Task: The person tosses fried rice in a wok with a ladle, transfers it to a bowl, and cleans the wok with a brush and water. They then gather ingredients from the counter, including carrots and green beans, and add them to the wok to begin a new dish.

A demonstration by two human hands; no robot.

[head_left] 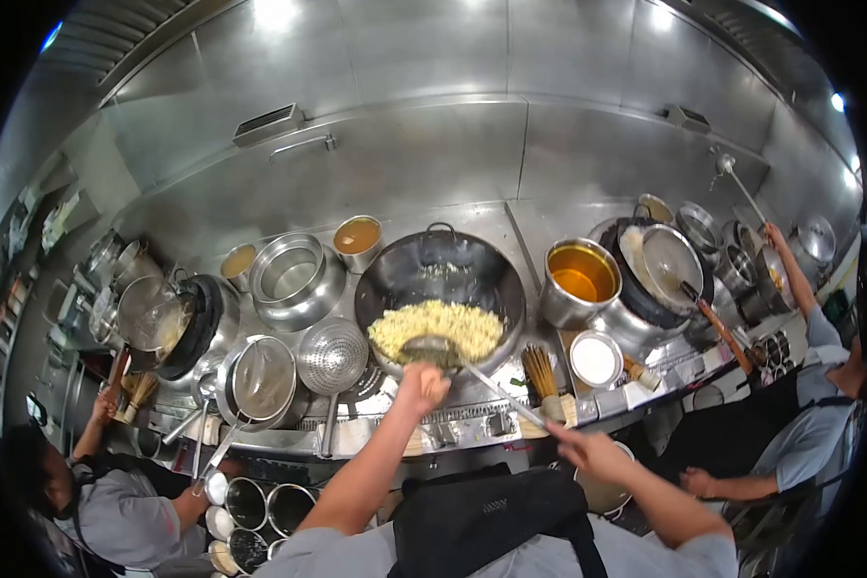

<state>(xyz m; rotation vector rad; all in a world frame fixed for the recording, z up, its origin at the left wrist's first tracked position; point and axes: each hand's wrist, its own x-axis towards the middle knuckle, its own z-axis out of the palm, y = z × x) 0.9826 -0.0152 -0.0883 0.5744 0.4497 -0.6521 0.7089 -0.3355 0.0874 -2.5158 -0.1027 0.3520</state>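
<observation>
A large black wok (pixel 380 276) stands in the middle of the range, with chopped pale-yellow food like egg fried rice (pixel 462 325) in its near half. My left hand (pixel 424 387) is closed at the wok's near rim, gripping it there; the gripped part is hidden under the fingers. My right hand (pixel 592 453) is wrapped round the long handle of a metal ladle (pixel 501 392). The ladle's bowl lies low in the wok, against the near edge of the rice and just beyond my left hand.
Right of the wok are a pot of orange oil (pixel 582 273), a bamboo brush (pixel 540 371) and a white-filled container (pixel 596 359). A perforated skimmer (pixel 332 356) and steel pot (pixel 294 275) stand left. Co-workers (pixel 130 511) (pixel 809 414) work on both sides.
</observation>
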